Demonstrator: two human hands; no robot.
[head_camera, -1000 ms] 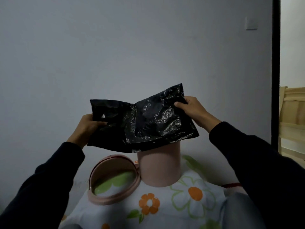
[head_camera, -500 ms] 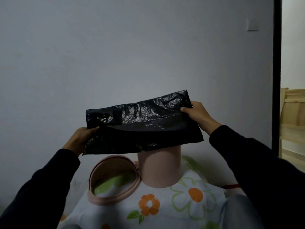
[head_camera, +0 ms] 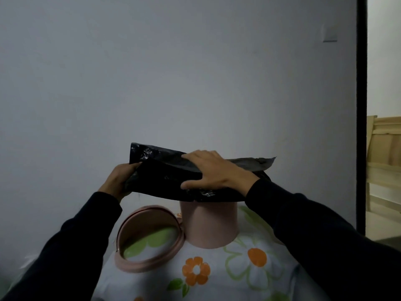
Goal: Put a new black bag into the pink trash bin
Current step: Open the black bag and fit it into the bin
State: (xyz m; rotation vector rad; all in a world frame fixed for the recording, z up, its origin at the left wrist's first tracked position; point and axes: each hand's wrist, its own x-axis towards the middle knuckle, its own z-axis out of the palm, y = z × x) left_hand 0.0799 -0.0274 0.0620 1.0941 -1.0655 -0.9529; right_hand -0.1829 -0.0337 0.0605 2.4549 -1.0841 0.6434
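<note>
Head view. The black bag, folded flat, is held just above the pink trash bin. The left hand grips its left edge with curled fingers. The right hand lies spread across it, fingers straight. Probably thin, limp, light and slick; best pinched at the mouth's edges.

Both arms, in dark sleeves, are stretched forward. The left hand is curled round the left edge of the black bag; the right hand is laid flat across it, fingers straight.
</note>
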